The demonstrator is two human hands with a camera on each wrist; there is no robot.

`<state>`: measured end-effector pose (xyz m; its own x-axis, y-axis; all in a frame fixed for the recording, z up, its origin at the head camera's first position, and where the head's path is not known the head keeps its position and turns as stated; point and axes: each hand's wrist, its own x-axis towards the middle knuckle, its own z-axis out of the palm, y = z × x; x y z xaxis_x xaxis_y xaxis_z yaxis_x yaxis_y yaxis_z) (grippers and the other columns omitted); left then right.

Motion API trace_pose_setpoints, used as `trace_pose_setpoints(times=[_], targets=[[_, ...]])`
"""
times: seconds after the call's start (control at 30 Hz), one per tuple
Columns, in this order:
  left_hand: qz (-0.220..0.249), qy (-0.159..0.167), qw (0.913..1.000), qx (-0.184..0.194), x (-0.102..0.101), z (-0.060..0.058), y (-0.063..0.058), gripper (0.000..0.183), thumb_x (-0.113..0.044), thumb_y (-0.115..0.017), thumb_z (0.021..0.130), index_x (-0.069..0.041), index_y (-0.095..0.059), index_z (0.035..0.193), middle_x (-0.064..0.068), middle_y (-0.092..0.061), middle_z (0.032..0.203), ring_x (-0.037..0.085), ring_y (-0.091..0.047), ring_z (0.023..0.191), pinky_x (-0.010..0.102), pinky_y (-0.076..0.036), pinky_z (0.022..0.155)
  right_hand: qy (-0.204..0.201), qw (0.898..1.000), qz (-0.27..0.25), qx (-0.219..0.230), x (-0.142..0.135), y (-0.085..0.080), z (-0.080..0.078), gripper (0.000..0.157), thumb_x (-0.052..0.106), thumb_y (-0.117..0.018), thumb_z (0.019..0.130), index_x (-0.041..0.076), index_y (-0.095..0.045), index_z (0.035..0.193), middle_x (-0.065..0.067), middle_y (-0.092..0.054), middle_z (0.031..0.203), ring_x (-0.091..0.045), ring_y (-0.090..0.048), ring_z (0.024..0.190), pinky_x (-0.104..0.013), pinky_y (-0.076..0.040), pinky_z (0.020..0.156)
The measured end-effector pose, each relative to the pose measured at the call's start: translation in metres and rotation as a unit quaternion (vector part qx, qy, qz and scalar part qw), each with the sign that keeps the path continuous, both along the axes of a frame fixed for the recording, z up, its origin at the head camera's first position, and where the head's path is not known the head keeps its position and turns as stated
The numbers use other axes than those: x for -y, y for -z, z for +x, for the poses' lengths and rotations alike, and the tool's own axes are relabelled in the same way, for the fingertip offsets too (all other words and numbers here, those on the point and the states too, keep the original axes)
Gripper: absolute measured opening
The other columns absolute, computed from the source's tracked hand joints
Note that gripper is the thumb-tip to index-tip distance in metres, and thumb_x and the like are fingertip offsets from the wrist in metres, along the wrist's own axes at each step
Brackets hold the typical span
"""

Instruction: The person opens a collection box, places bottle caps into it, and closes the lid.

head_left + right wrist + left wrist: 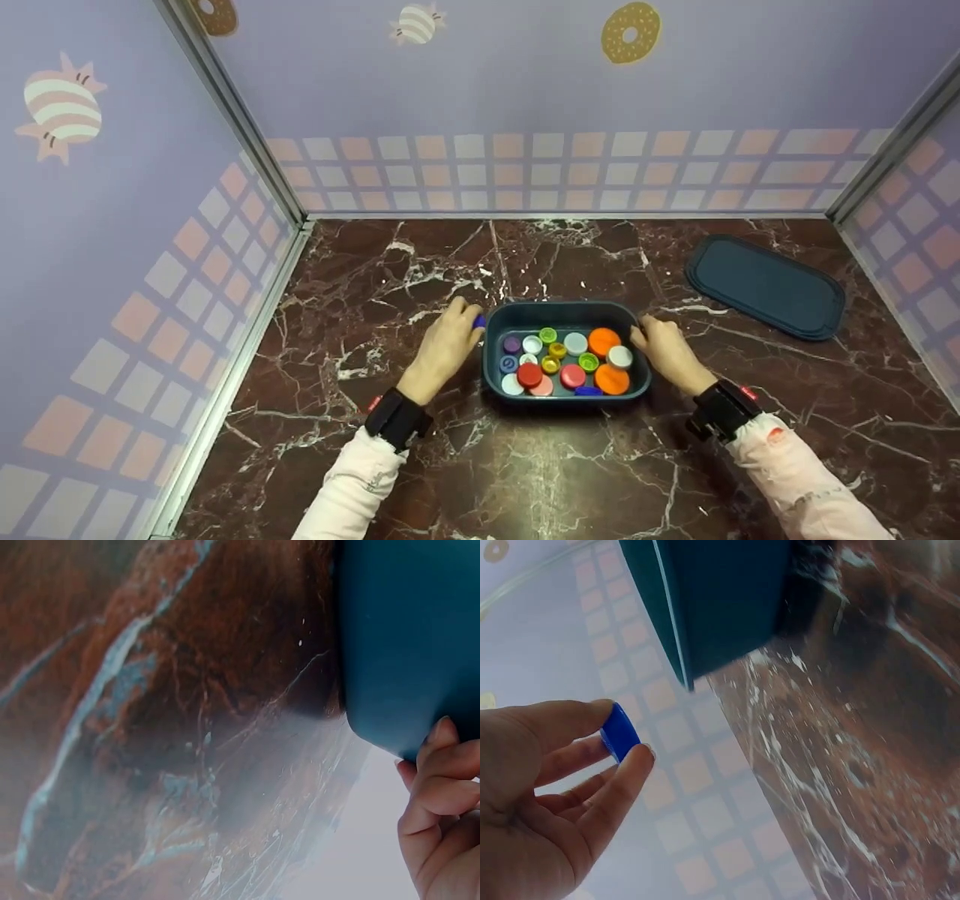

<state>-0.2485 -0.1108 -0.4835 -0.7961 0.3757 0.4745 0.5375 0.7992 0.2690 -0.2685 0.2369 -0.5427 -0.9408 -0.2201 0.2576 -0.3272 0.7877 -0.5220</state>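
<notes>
A dark teal plastic container stands on the marble surface, holding several bottle caps in red, orange, white, green, yellow, purple and blue. Just off its left end, my left hand pinches a blue bottle cap between thumb and fingertip; the left wrist view shows the cap on edge beside the container's rim. My right hand is at the opposite end and grips the container's rim. From the right wrist, its curled fingers are seen at the container's edge, with part of the thumb hidden.
A matching flat lid lies at the back right. Patterned panels enclose the marble surface: a back wall, a left wall and a right wall. The container's right end is nearer the lid than its left.
</notes>
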Motion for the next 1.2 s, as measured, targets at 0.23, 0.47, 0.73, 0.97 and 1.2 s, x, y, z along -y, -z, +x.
trace_pose_setpoints(times=[0.23,0.47,0.73,0.97,1.2], targets=[[-0.025,0.06,0.9978,0.002,-0.017,-0.002,0.001,0.024,-0.008,-0.069,0.078,0.001,-0.062,0.098,0.01,-0.049,0.088,0.022,-0.055,0.073,0.031,-0.048,0.064,-0.004,1.0,-0.004,-0.01,0.002,0.002,0.002,0.018,0.005,-0.052,0.089,0.004,-0.046,0.072,-0.001,-0.036,0.051,-0.013,-0.036,0.04,-0.027,-0.027,0.039],[-0.078,0.064,0.9945,0.03,-0.028,-0.004,0.002,0.025,-0.012,-0.072,0.076,-0.003,-0.062,0.096,0.007,-0.047,0.083,0.022,-0.055,0.073,0.033,-0.047,0.059,0.007,1.0,0.001,-0.023,0.002,0.004,0.003,0.016,0.005,-0.053,0.088,0.003,-0.047,0.073,-0.001,-0.038,0.051,-0.015,-0.039,0.04,-0.029,-0.03,0.039],[-0.135,0.057,0.9862,0.078,-0.039,-0.014,0.007,0.022,-0.015,-0.073,0.073,-0.004,-0.062,0.089,0.007,-0.049,0.081,0.024,-0.056,0.075,0.036,-0.048,0.061,0.013,0.999,0.003,-0.033,0.004,0.004,0.002,0.016,0.005,-0.053,0.087,0.003,-0.047,0.073,-0.001,-0.037,0.051,-0.015,-0.039,0.04,-0.03,-0.03,0.039],[-0.172,0.041,0.9832,0.044,-0.045,-0.022,0.015,0.012,-0.006,-0.07,0.07,-0.006,-0.061,0.078,0.009,-0.054,0.076,0.027,-0.058,0.07,0.038,-0.046,0.057,0.015,0.999,0.001,-0.037,0.006,0.005,0.003,0.013,0.005,-0.053,0.087,0.001,-0.049,0.075,-0.002,-0.039,0.051,-0.019,-0.043,0.041,-0.032,-0.032,0.04],[-0.2,0.033,0.979,0.025,-0.045,-0.024,0.022,0.005,-0.003,-0.063,0.073,-0.008,-0.063,0.076,0.008,-0.057,0.076,0.026,-0.056,0.07,0.037,-0.043,0.059,0.025,0.999,0.006,-0.035,0.006,0.005,0.004,0.013,0.006,-0.053,0.086,0.001,-0.048,0.074,-0.004,-0.04,0.051,-0.025,-0.048,0.045,-0.037,-0.036,0.042]])
